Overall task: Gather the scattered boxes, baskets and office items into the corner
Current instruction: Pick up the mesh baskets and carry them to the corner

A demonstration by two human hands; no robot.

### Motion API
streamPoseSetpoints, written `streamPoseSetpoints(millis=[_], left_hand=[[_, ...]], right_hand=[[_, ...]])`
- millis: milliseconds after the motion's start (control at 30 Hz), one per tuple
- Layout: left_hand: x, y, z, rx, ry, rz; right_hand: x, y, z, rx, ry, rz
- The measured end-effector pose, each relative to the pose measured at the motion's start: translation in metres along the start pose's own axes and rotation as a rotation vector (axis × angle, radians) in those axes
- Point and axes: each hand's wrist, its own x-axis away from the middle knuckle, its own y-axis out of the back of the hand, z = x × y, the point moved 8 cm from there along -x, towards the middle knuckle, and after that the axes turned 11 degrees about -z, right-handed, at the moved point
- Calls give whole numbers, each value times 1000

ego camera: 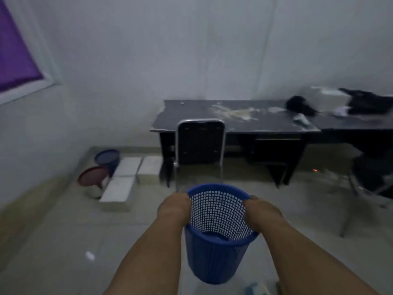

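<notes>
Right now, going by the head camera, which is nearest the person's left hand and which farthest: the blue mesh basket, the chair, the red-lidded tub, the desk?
1. Blue mesh basket, gripped by the left hand.
2. Chair, straight ahead.
3. Red-lidded tub, far left in the corner; too close to the chair to call firmly.
4. Desk, behind the chair, against the wall.

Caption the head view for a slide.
Both hands, left hand and right hand, carry a blue mesh basket toward white boxes in the corner.
</notes>
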Motion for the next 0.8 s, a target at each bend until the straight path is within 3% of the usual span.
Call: streamPoseSetpoints(millis=[167, 467, 800], left_hand=[[-42, 10, 128, 43, 268, -27], [-72, 17, 297, 149, 679, -52], [-135, 44, 515, 74, 814, -50]], right_hand=[[-85, -11, 143, -29, 271, 20], [-169, -9, 360, -79, 610, 57], [-211, -34, 609, -75, 744, 163]])
